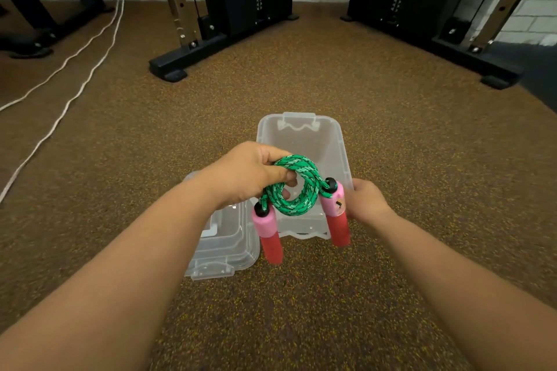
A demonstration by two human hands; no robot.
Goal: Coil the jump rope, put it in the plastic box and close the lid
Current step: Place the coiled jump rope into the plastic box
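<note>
My left hand (250, 172) grips a green braided jump rope (297, 190) wound into a small coil, held above the near end of a clear plastic box (301, 141) that stands open on the floor. Two pink-and-red foam handles hang down from the coil: one (268, 232) on the left, the other (336, 214) on the right. My right hand (366, 200) is at the box's right rim beside the right handle; whether it holds the rim or the handle is hidden. The clear lid (223, 247) lies on the floor left of the box, partly under my left forearm.
Brown speckled rubber floor all around. Black gym machine frames (193, 48) stand at the back left and back right (470, 48). Two white cords (75, 81) run across the floor at the left. A white brick wall is behind.
</note>
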